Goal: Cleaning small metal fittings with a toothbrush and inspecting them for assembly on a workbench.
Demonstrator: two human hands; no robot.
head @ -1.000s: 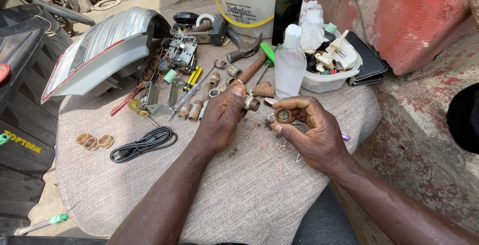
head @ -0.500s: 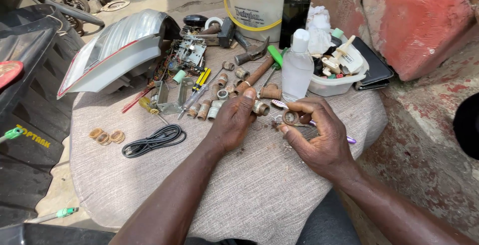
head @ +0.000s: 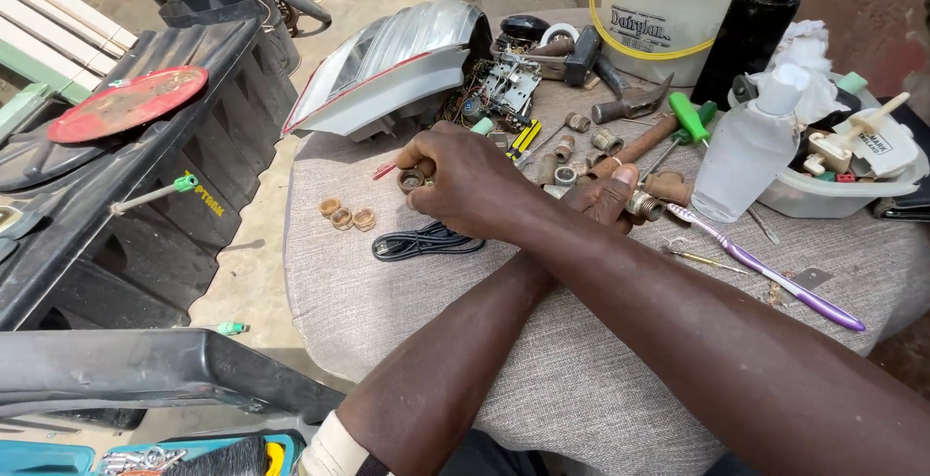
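Observation:
My arms are crossed over a round table covered in grey cloth (head: 407, 340). My right hand (head: 460, 181) reaches across to the left and pinches a small brass ring fitting (head: 412, 182), just above a coiled black cable (head: 426, 242). Three more brass rings (head: 345, 216) lie to its left. My left hand (head: 608, 195), partly hidden under the right forearm, grips a brass pipe fitting (head: 644, 207) among several scattered rusty fittings (head: 581, 142).
A purple toothbrush (head: 775, 277), a clear bottle (head: 746, 152), a white tray of parts (head: 833, 195), a black phone (head: 744, 45) and a white bucket (head: 678, 1) stand right. A tail lamp (head: 387, 64), circuit board (head: 509, 84) and hammer (head: 630, 103) lie behind. Black plastic panels (head: 145, 224) sit left.
My right hand carried the brass ring from the right side across my left arm to the left, near the three rings. My left hand stayed among the fittings.

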